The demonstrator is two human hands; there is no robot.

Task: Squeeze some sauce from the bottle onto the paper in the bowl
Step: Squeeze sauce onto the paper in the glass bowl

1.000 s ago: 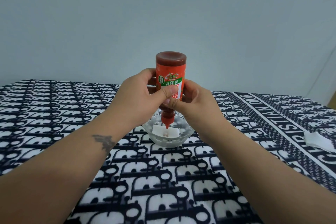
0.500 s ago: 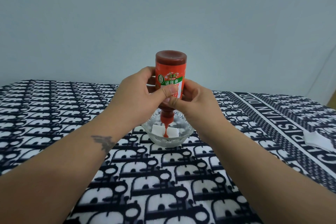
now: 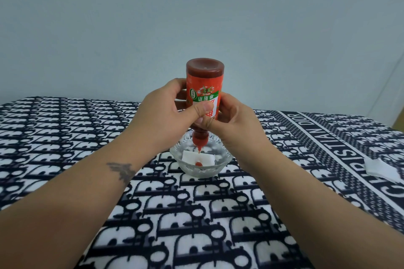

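Observation:
A red sauce bottle (image 3: 204,81) is held upside down, its red nozzle pointing straight down over a clear glass bowl (image 3: 197,170). My left hand (image 3: 161,116) and my right hand (image 3: 234,120) both grip the bottle's lower body, thumbs pressed on its front. A folded white paper (image 3: 188,157) lies in the bowl. A small red blob of sauce (image 3: 198,163) sits on the paper, just below the nozzle tip, which hangs a little above it.
The bowl stands on a black-and-white patterned cloth (image 3: 196,214) covering the surface. A white folded paper (image 3: 381,169) lies at the right edge. A plain pale wall rises behind.
Sauce came out of the nozzle and landed as a red blob on the paper. The bottle and both hands stayed nearly in place, lifted very slightly.

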